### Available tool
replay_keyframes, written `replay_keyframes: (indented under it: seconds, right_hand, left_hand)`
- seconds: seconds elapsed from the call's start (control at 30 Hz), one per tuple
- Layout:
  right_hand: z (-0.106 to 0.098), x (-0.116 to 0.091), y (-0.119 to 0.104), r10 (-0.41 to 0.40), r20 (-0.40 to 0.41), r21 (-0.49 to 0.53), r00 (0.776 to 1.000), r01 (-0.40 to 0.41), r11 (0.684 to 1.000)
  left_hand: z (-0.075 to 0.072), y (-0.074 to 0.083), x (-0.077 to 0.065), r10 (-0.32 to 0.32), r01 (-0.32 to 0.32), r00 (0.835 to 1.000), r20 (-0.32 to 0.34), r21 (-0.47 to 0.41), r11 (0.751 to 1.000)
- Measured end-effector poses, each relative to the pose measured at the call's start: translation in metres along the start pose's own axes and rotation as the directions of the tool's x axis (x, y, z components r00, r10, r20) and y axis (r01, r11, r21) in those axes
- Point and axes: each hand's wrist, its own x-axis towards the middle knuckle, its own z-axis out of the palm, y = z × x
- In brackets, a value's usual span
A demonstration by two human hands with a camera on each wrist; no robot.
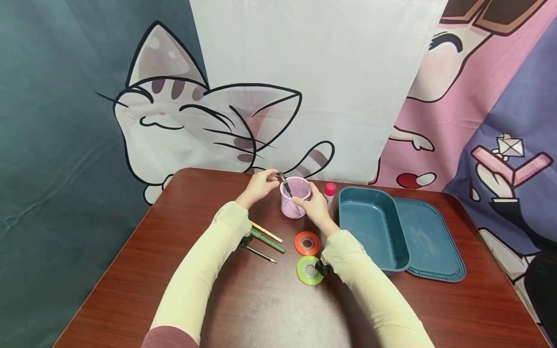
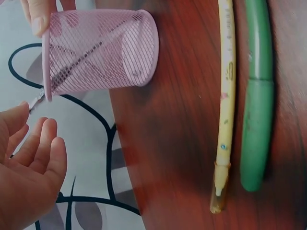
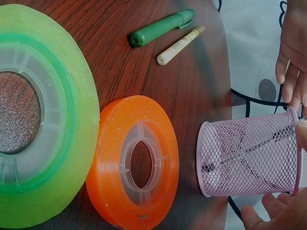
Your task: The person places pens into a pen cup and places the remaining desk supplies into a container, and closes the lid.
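A pink mesh pen cup (image 1: 290,209) stands upright near the table's far edge. A slim dark pen (image 2: 72,67) with a silvery upper part leans inside it, its top out past the rim. My left hand (image 1: 260,186) pinches that top between thumb and fingers, beside the cup; in the left wrist view the thumb covers the pen's end. My right hand (image 1: 316,209) grips the cup's rim from the right, thumb at the near side. Left of the cup lie a yellow pen (image 2: 225,96), a green marker (image 2: 259,110) and a dark pencil (image 1: 261,254).
Orange tape (image 1: 307,243) and green tape (image 1: 310,270) rolls lie nearer, beside my right forearm. A red-capped tube (image 1: 329,189) stands right of the cup. Further right sits a teal box (image 1: 373,217), with its lid (image 1: 431,241) alongside. A printed cloth (image 1: 261,58) hangs behind the table.
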Motion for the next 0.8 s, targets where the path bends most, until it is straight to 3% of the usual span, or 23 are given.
replay_keyframes:
  seconds: [0.27, 0.57, 0.8]
  right_hand:
    - [0.0, 0.0, 0.0, 0.003, -0.003, -0.011, 1.0, -0.003, 1.0]
    - [0.0, 0.0, 0.0, 0.015, -0.002, -0.007, 1.0, -0.015, 1.0]
    - [0.001, 0.001, 0.001, 0.017, -0.007, -0.006, 1.0, -0.017, 1.0]
  left_hand:
    - [-0.011, -0.003, -0.015, -0.046, 0.046, 0.999, -0.001, 0.05, 0.998]
    - [-0.022, -0.021, -0.022, -0.047, 0.047, 0.999, 0.016, 0.007, 0.999]
    - [-0.029, -0.037, -0.032, -0.051, 0.051, 0.996, 0.07, 0.001, 0.999]
